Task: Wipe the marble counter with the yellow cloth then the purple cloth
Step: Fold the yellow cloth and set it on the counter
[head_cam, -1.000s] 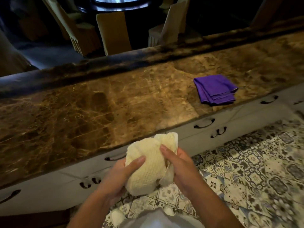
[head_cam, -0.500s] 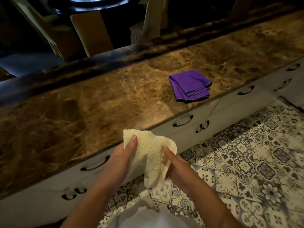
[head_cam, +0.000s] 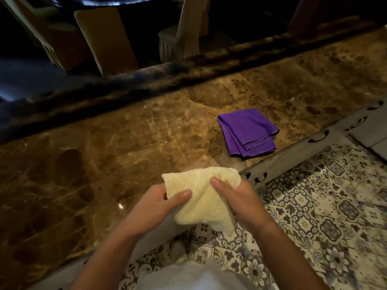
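We hold the yellow cloth (head_cam: 201, 197) bunched at the tabletop's (head_cam: 104, 143) near edge, our left hand (head_cam: 155, 204) and right hand (head_cam: 236, 199) each in a closed grip, thumbs pinching its pale, nubby, crumpled pile. Wiped loosely bunched, it could skip patches or drag the folded purple cloth (head_cam: 248, 132) at two o'clock off the edge.

— What stands on the worktop (head_cam: 104, 155)?
— Only the purple cloth (head_cam: 248, 131), folded flat near the front edge, toward the right end.
— And left of it?
— Bare marble from the front edge to the raised back ledge (head_cam: 188, 74); a hand could sweep freely there.
— Beyond the ledge?
— Chairs (head_cam: 104, 38), well apart from the surface.
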Motion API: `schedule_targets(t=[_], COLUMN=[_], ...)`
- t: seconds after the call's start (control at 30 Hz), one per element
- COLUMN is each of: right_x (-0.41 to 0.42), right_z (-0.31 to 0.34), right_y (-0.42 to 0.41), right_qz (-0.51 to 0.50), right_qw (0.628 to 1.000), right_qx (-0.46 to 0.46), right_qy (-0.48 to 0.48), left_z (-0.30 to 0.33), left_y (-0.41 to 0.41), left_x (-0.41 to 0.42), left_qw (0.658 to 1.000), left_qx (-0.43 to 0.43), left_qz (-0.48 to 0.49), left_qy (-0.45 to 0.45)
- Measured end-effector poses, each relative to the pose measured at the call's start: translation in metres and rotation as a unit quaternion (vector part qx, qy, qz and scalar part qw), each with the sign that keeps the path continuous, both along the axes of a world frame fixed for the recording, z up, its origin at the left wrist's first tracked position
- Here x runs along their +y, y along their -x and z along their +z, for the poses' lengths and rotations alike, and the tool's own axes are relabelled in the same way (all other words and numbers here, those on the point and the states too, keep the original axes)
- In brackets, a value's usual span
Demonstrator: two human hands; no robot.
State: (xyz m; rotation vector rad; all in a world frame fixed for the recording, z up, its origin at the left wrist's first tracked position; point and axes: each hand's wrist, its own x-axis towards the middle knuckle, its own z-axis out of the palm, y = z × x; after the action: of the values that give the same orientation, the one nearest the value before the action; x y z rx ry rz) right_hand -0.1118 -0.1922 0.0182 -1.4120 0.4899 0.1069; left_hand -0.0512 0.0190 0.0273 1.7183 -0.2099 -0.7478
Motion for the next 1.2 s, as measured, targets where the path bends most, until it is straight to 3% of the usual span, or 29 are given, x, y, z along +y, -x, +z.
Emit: schedule_targets(t=[0.2, 0.4, 0.57, 0.77, 0.93, 1.03, 1.2], right_x=[-0.018, -0.039, -0.051, -0.065, -0.075, -0.077, -0.070], right_z=[0.006, 0.004, -0.016, -0.038, -0.050, -0.050, -0.044], right_y=[-0.071, -0.150, -0.196, -0.231, -0.235, -0.229, -0.224], right_qz=[0.051, 0.117, 0.182, 0.266, 0.295, 0.304, 0.302], right_qw=[0.996, 0.984, 0.951, 0.865, 0.826, 0.778, 0.751], right_qx=[0.047, 0.015, 0.020, 0.023, 0.027, 0.021, 0.027], right_qy=[0.052, 0.133, 0.249, 0.425, 0.481, 0.550, 0.587], left_z=[-0.010, -0.019, -0.037, -0.054, -0.052, -0.059, -0.071], left_y=[-0.058, -0.103, -0.127, -0.135, -0.120, -0.114, -0.112], left_x=[0.002, -0.010, -0.024, -0.041, -0.061, -0.066, -0.064], left_qw=[0.998, 0.988, 0.971, 0.910, 0.830, 0.800, 0.785], left_qx=[0.035, -0.042, -0.044, -0.095, -0.137, -0.160, -0.198], left_qz=[0.050, 0.124, 0.193, 0.241, 0.271, 0.277, 0.281], left_qy=[-0.035, -0.086, -0.131, -0.324, -0.468, -0.507, -0.516])
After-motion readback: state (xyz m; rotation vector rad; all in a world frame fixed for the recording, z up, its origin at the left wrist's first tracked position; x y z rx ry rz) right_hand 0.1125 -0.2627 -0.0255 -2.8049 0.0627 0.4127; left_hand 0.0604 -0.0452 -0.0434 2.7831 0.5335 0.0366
